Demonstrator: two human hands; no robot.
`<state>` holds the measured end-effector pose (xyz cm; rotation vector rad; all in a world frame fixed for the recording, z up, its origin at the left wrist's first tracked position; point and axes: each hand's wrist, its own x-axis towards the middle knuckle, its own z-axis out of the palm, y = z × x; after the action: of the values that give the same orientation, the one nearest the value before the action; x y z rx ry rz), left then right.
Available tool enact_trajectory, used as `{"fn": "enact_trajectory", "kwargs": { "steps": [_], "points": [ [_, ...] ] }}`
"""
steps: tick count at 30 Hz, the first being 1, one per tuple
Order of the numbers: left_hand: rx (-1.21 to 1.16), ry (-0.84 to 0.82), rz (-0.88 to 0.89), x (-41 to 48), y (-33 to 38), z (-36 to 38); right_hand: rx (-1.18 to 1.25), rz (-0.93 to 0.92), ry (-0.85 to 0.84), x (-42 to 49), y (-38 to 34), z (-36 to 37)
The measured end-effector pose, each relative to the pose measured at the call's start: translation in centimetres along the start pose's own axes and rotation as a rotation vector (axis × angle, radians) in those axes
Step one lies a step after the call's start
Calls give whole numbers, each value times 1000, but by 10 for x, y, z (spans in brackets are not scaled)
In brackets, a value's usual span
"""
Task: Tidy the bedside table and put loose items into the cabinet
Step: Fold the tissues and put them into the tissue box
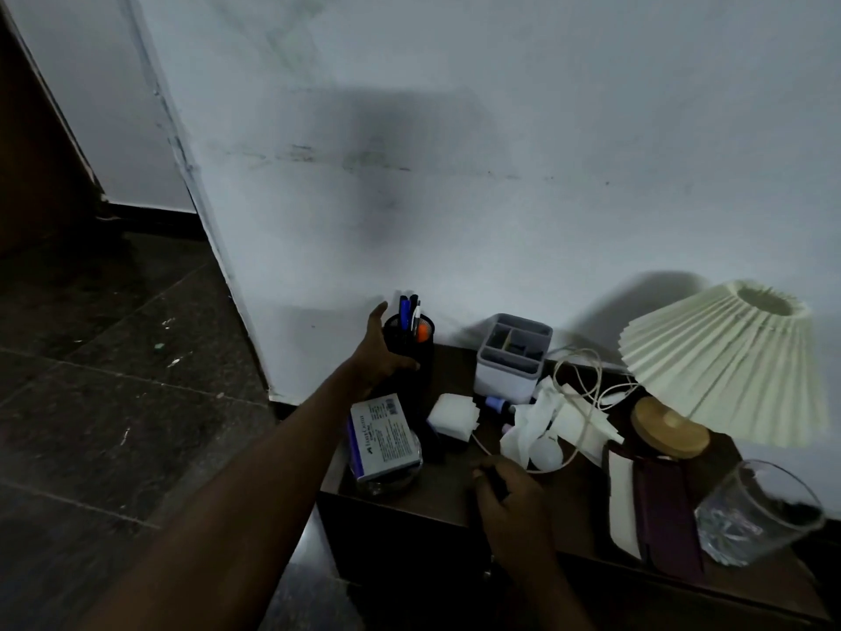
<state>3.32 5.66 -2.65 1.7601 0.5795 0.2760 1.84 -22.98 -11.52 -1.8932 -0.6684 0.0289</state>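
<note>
Reaching with your left hand (380, 352) open around the stiff, light pen cup (409, 352), grip its middle, upright; your right hand (509, 494) rests curled on the tabletop (446, 498), contents unclear

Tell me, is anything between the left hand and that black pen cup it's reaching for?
Nothing visible. The left hand is already at the black pen cup, fingers spread along its left side. The box lies nearer the person, out of the way.
</note>
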Motion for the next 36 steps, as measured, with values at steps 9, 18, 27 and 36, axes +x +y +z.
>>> {"fn": "enact_trajectory", "kwargs": {
  "steps": [9, 18, 27, 36],
  "points": [
    [272, -37, 49, 4, -16, -7, 40, 30, -19, 1, -1, -7],
    [299, -78, 6, 15, -16, -11, 75, 73, -38, 2, 1, -6],
    [126, 144, -93, -23, -8, -28, 26, 26, -8, -2, -8, -10],
    [350, 320, 265, -101, 7, 42, 118, 80, 32, -12, -15, -10]
  ]
}}
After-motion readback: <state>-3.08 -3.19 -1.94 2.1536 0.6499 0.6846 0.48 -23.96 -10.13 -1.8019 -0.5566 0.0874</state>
